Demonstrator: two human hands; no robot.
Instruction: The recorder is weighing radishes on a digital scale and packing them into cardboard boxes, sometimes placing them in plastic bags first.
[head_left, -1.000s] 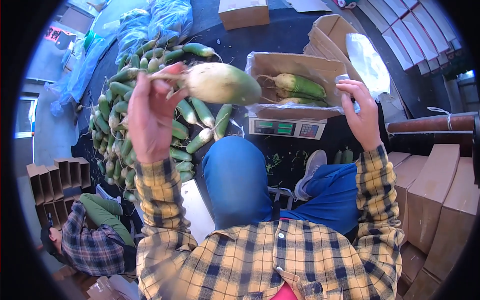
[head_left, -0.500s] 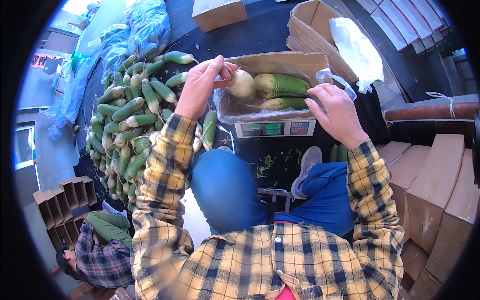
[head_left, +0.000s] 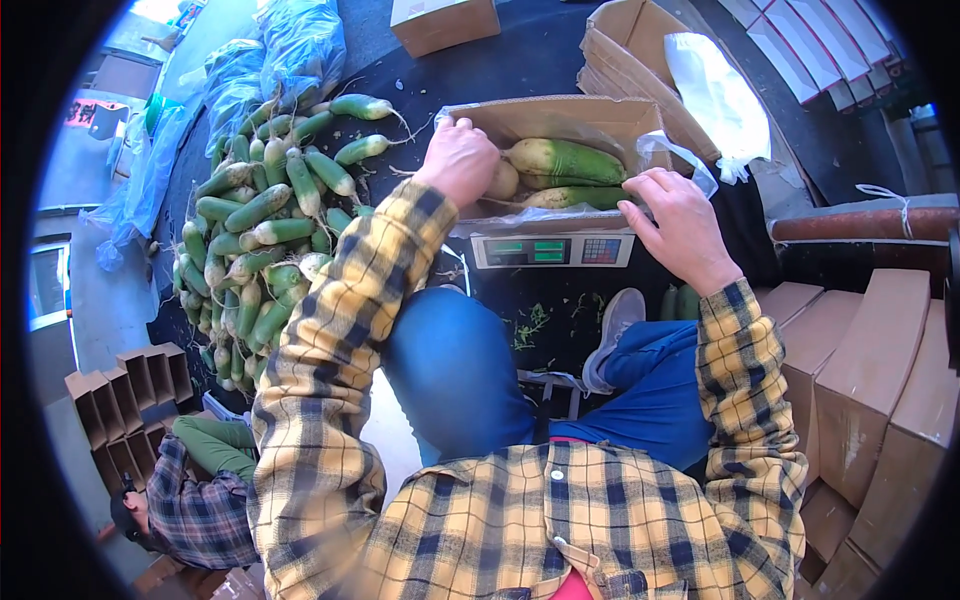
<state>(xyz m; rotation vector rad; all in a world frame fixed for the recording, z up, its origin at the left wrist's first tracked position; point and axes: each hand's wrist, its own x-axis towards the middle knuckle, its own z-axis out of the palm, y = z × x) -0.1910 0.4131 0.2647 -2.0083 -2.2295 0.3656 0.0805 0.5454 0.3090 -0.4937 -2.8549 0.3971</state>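
Note:
A small cardboard box (head_left: 560, 108) with a clear plastic liner sits on a digital scale (head_left: 612, 250) in front of me. Inside it lie large green radishes (head_left: 590, 163), side by side along its length. At the box's left end, my left hand (head_left: 460, 160) is closed over a pale, round-ended radish (head_left: 504, 182); the hand hides most of it. My right hand (head_left: 680, 222) is at the near right corner of the box, fingers half bent and thumb apart, touching the rim or the liner. It grips nothing that I can see.
A heap of green radishes (head_left: 262, 205) lies to the left, with blue plastic bags (head_left: 300, 45) behind it. An open carton (head_left: 625, 45) and a white sack (head_left: 715, 95) stand behind the box. Cartons (head_left: 868, 390) are stacked at right. Another person (head_left: 205, 500) sits at lower left.
My left hand has lowered the pale-ended radish into the left end of the box, moving right and slightly down. The right hand has hardly moved.

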